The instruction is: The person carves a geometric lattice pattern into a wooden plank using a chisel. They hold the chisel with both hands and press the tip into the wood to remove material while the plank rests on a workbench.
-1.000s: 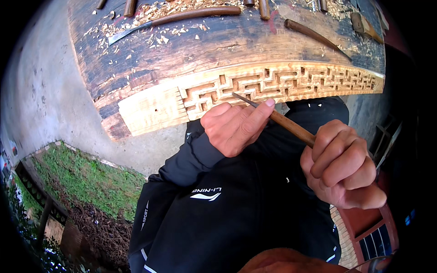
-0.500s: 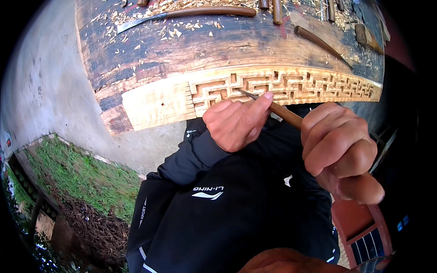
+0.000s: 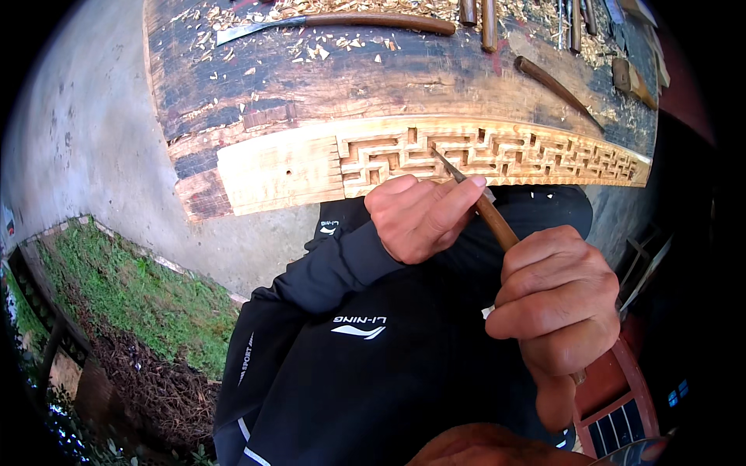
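A long, pale wooden board (image 3: 280,179) lies along the near edge of the workbench, its right part carved with a stepped, maze-like groove pattern. The tip of a slim wooden-handled chisel (image 3: 499,225) rests in those grooves near the middle. Fingers curled at the board's front edge, my left hand (image 3: 416,217) presses its thumb against the chisel, close behind the metal blade. Lower and further right, my right hand (image 3: 556,303) is wrapped round the handle, whose end shows below the fist.
The scarred workbench (image 3: 194,101) holds wood chips (image 3: 318,50), a long flat-bladed tool (image 3: 373,22), a shorter tool (image 3: 552,81), a wooden-headed tool (image 3: 629,78) and several upright-lying handles. Grass (image 3: 132,279) borders the concrete at lower left; a reddish wooden piece (image 3: 598,388) stands below right.
My right hand has moved down and left, turning the chisel more steeply. The tip sits a little further right and up in the pattern. The whole view has shifted slightly.
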`<act>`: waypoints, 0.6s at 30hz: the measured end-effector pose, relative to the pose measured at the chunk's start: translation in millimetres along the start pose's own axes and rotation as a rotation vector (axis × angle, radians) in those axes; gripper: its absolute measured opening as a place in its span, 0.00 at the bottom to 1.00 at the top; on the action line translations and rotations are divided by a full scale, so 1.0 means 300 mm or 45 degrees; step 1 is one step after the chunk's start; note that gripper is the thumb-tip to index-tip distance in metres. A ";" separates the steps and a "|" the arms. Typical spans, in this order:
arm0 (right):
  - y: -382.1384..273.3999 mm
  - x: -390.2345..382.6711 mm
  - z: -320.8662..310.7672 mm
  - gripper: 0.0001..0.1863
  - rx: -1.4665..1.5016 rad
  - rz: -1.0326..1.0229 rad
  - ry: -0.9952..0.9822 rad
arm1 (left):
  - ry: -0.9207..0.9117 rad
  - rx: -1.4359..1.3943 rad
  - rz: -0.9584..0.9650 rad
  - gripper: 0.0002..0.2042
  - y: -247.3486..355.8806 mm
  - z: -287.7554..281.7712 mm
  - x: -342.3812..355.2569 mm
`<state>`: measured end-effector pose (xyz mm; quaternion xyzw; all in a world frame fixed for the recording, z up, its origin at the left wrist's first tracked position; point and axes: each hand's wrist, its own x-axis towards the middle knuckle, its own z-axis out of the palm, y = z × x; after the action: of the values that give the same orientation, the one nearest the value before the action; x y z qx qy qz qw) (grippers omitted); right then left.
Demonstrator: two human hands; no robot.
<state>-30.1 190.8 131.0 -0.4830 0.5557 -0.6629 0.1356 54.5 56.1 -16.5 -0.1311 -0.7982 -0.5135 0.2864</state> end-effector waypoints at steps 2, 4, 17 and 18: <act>0.005 0.005 0.017 0.39 -0.053 0.013 -0.020 | -0.012 0.008 -0.014 0.26 -0.001 -0.010 -0.009; 0.002 0.017 0.035 0.38 -0.131 0.028 -0.043 | -0.018 -0.030 -0.060 0.25 -0.001 -0.018 -0.012; 0.009 -0.017 0.283 0.35 -0.485 -0.050 0.189 | 0.071 -0.128 -0.002 0.24 -0.026 -0.040 -0.071; -0.005 -0.027 0.270 0.35 -0.439 -0.055 0.211 | 0.026 -0.126 0.009 0.23 -0.009 -0.058 -0.054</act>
<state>38.4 148.0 121.6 -0.4546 0.6599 -0.5981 -0.0097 71.5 40.7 -22.8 -0.1426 -0.7683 -0.5527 0.2896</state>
